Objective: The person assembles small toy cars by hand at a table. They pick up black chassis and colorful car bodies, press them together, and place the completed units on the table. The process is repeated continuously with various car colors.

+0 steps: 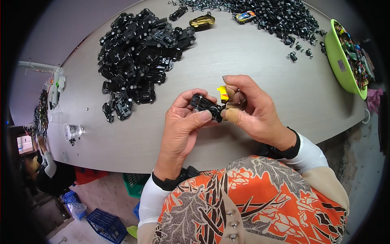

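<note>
My left hand (180, 122) grips a black toy car chassis (202, 106) between thumb and fingers, over the middle of the table. Close beside it on the right, my right hand (254, 107) has its fingers closed on a small yellow toy car body (222, 93) with a reddish mark. Most of that body is hidden by the fingers. A tan covering wraps the right thumb, whose tip is at the chassis's right end. Whether the two parts touch I cannot tell.
A heap of black toy car chassis (138, 53) lies at the left, near a gold toy car (202, 21) and a colourful one (245, 16). Small black wheel parts (284, 24) pile up behind. A green basin (336, 61) stands right, a clear cup (72, 131) left. Another person (50, 173) works far left.
</note>
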### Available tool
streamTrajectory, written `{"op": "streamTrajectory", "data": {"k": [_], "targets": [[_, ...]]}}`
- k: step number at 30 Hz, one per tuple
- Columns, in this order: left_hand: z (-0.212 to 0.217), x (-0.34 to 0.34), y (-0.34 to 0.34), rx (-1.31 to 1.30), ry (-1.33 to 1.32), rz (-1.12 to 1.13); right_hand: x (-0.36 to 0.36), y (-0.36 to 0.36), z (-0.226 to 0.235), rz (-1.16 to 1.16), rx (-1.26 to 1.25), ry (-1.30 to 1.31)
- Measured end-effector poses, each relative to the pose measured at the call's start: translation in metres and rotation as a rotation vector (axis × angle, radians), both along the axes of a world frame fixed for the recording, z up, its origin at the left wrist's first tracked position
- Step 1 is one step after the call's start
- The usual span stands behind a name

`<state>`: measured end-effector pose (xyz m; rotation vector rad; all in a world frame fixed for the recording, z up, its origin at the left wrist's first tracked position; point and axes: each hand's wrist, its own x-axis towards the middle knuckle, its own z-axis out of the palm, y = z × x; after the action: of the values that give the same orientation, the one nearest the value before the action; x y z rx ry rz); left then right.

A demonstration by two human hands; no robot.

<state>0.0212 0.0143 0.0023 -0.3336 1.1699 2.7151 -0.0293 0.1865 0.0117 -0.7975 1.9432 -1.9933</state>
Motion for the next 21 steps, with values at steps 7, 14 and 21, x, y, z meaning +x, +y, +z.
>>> {"op": "streamTrajectory", "data": {"k": [7, 14, 21], "targets": [[0.001, 0.001, 0.005, -0.200, 0.081, 0.005, -0.001, -0.001, 0.006, 0.062, 0.139, 0.136], [-0.010, 0.001, 0.002, -0.353, 0.285, -0.009, -0.005, -0.001, 0.009, 0.123, 0.172, 0.160], [-0.008, 0.002, 0.002, -0.418, 0.280, -0.056, -0.004, 0.000, 0.009, 0.136, 0.173, 0.192]]}}
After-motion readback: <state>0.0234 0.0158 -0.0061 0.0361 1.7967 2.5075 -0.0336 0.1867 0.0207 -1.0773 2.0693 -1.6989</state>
